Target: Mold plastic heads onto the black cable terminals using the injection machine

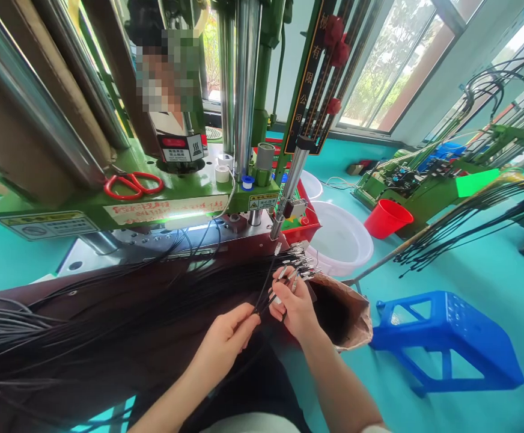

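Low in the middle of the head view, my left hand [230, 329] pinches thin black cables [266, 287] between thumb and fingers. To its right, my right hand [294, 304] is closed around several of these cables near their silvery connector ends. One connector [277, 248] sticks up above the hands on its own cable. Behind my right hand, a bundle of connector ends [304, 264] lies at the edge of the dark bench. From there a thick spread of black cables [154, 294] runs leftward across the bench.
A green press [194, 204] stands ahead, with red-handled scissors [133, 185] on its ledge. An open brown paper bag [356, 313] is right of my hands. Beyond are a white tub [341, 234], a red bucket [388, 218], a blue stool [451, 337] and hanging cables [464, 222].
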Available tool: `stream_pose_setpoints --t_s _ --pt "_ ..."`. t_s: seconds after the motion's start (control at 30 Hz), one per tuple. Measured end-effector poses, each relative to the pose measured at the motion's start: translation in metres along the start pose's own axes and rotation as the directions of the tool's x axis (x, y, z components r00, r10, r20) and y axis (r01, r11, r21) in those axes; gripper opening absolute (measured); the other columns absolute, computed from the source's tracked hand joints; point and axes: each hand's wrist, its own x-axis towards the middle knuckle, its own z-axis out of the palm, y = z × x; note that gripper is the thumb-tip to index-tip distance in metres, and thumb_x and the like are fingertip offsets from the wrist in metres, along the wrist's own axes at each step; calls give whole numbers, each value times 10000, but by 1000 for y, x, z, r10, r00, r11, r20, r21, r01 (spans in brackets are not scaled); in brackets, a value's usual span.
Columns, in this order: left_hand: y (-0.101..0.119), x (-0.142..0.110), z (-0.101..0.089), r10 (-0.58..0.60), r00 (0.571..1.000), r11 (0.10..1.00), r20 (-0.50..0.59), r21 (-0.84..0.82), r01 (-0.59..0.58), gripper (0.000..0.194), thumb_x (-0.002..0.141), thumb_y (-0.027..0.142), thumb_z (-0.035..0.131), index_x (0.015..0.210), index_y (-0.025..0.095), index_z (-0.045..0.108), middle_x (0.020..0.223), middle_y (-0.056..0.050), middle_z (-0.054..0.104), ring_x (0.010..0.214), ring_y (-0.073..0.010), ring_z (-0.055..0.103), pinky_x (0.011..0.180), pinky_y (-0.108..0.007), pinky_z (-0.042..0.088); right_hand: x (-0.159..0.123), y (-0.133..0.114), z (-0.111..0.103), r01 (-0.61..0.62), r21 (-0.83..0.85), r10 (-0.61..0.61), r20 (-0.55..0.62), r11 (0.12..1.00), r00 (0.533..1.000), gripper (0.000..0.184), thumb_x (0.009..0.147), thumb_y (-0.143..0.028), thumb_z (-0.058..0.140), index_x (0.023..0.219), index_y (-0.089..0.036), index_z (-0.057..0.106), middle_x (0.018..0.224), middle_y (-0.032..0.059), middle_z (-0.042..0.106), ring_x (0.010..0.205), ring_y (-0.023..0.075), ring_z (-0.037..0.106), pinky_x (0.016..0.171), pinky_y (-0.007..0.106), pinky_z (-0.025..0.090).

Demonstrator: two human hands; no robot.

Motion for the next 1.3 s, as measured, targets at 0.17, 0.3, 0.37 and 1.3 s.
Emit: stream_pose_setpoints --t_s 0.17,0.3,0.37,1.3 --pt "-4 -3 -2 33 999 979 32 200 -39 371 860 423 366 579 190 432 515 28 470 500 -109 423 526 -230 310 1 4 -9 -1 -28 -1 -75 1000 997 208 742 -338 669 830 -159 611 477 -93 353 350 19 247 320 146 249" --pt "-1 -10 -4 95 995 929 32 356 -100 346 866 373 367 598 192 491 570 13 535 531 -118 466 544 -234 316 -3 6 -15 -75 -50 73 -36 996 997 310 721 -358 689 961 -167 640 519 -82 371 367 19 234 337 158 250" --pt "1 -13 -6 94 994 897 59 428 -110 339 877 345 344 642 198 539 615 4 575 573 -128 510 567 -232 333 -6 8 -18 -58 -104 55 -34 993 998 247 734 -383 673 806 -146 660 526 -61 400 381 23 257 360 172 269" --pt "-2 68 -17 429 891 176 150 953 -245 96 807 99 463 798 145 546 842 -77 539 765 -213 488 631 -315 407 -7 19 -21 -77 309 116 -110 948 987 176 785 -250 620 912 -139 668 437 -93 356 348 27 254 366 165 288"
